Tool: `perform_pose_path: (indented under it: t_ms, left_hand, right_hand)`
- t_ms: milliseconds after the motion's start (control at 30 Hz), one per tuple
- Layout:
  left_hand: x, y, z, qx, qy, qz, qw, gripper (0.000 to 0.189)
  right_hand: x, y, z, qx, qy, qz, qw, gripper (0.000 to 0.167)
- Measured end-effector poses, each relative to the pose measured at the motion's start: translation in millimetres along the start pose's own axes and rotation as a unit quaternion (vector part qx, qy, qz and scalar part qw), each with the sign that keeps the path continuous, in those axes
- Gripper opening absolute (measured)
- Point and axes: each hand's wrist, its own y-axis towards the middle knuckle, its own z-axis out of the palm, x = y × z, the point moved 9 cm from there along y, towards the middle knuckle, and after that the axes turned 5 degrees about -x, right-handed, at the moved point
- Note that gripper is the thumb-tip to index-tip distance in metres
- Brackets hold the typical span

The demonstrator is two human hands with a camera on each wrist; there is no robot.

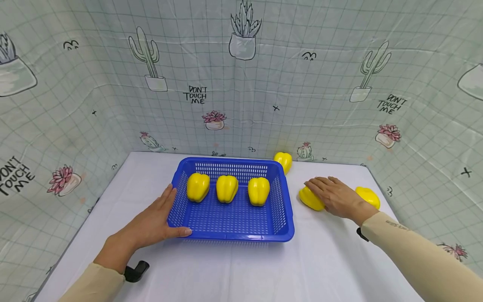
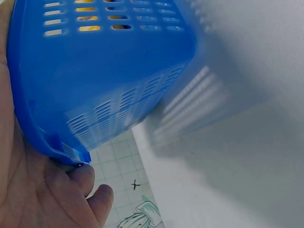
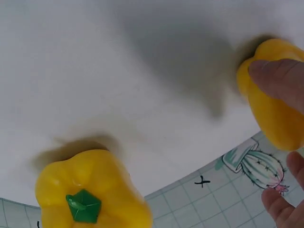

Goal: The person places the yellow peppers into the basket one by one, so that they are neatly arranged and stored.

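A blue plastic basket (image 1: pixel 226 235) stands on the table with three yellow bell peppers in a row inside, the left (image 1: pixel 198 187), middle (image 1: pixel 227 189) and right (image 1: pixel 258 191) ones. My left hand (image 1: pixel 151 220) rests against the basket's left rim, fingers extended along the side and thumb over the front corner. Right of the basket, my right hand (image 1: pixel 333 197) grips a yellow bell pepper (image 1: pixel 311 199) lying on its side. The right wrist view has the thumb (image 3: pixel 280 78) on this pepper (image 3: pixel 273 116) and the other fingertips near its opposite side.
Another yellow bell pepper (image 1: pixel 284 161) sits behind the basket's back right corner. One more (image 1: pixel 367 197) lies beyond my right wrist, its green stem (image 3: pixel 84 206) visible in the right wrist view. A patterned curtain (image 1: pixel 249 92) surrounds the white table (image 1: pixel 241 277) at back and sides.
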Motion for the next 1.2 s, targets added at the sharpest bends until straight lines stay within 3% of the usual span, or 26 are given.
perform_pose_path:
  t_ms: [200,500,1200]
  left_hand:
    - [-1.7,-0.7,-1.0,0.0,0.003,0.004,1.0,0.133]
    - [-2.3,0.7,-0.9,-0.008,0.01,0.01,0.9999,0.135]
    - [-2.6,0.1,-2.1,-0.012,0.012,0.016,0.9997,0.134]
  right_hand:
    - [-2,1.6,4,-0.019,0.011,0.032,0.9992,0.105]
    - [-6,1.0,12,-0.022,0.064,0.088,0.9938,0.1]
    - [-11,5.9,6,-0.073,0.06,0.127,0.9874,0.097]
